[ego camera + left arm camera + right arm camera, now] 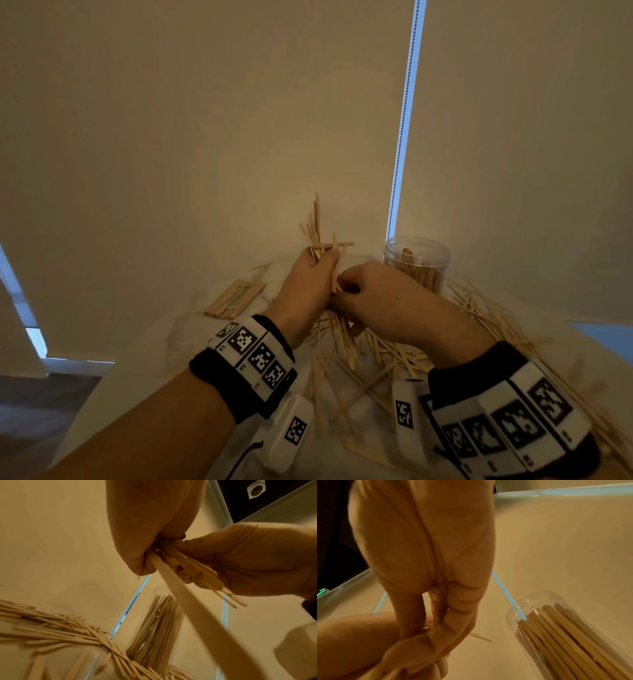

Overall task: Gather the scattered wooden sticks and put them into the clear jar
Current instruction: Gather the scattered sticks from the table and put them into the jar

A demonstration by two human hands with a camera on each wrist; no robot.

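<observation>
Two hands meet over the middle of the white tabletop (pixel 144 370), both closed on one bundle of wooden sticks (pixel 317 226). The left hand (pixel 308 284) has its fingers curled round the bundle, whose tips fan upward past its knuckles; the right hand (pixel 380 298) pinches the same bundle from the side, its fingers touching the left hand's. How many sticks are in the bundle cannot be counted.

One clear jar (pixel 416 262) stands upright, lidless, just behind the right hand and near the tabletop's far edge, already well filled with sticks standing on end.

Loose sticks (pixel 376 356), too many to count, lie crisscrossed under and in front of the hands and spread in a thick drift (pixel 479 308) to the right of the jar, reaching toward the right edge. One neater stack (pixel 236 296) lies at the far left, apart from the hands, near the left edge.

Bare tabletop shows between that stack and the left wrist. One beaded cord (pixel 406 102) hangs down the wall behind the jar.
</observation>
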